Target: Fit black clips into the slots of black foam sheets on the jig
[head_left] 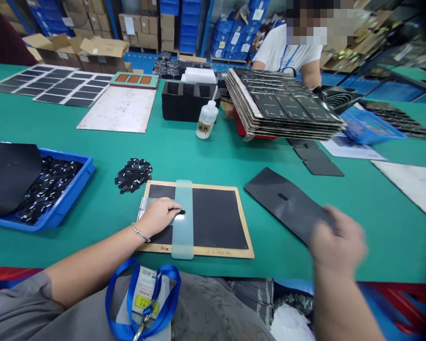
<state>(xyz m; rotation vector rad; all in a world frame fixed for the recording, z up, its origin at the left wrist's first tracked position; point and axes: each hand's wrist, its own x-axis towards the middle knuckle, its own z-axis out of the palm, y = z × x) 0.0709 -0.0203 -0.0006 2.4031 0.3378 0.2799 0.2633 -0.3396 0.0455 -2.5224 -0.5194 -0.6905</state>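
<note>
My left hand [161, 215] is closed in a pinch on a small black piece [181, 212], above a translucent strip [183, 237]. The strip lies across a dark panel [218, 218] set in a wood-coloured board [230, 252] in front of me. To the right, my right hand [337, 241], blurred by motion, grips the near end of a black sheet [287, 203]; another layer shows beneath. On that sheet sits a small dark oblong piece [283, 196]. A pile of small black pieces [133, 175] lies beyond the board's left corner.
At left, a blue tray [69, 199] holds more black pieces and a black sheet. Beyond the board stands a squeeze bottle [206, 121], beside a black foam block [179, 106]. Stacked panels [280, 102] rise at the back right. A person [291, 52] is across the table.
</note>
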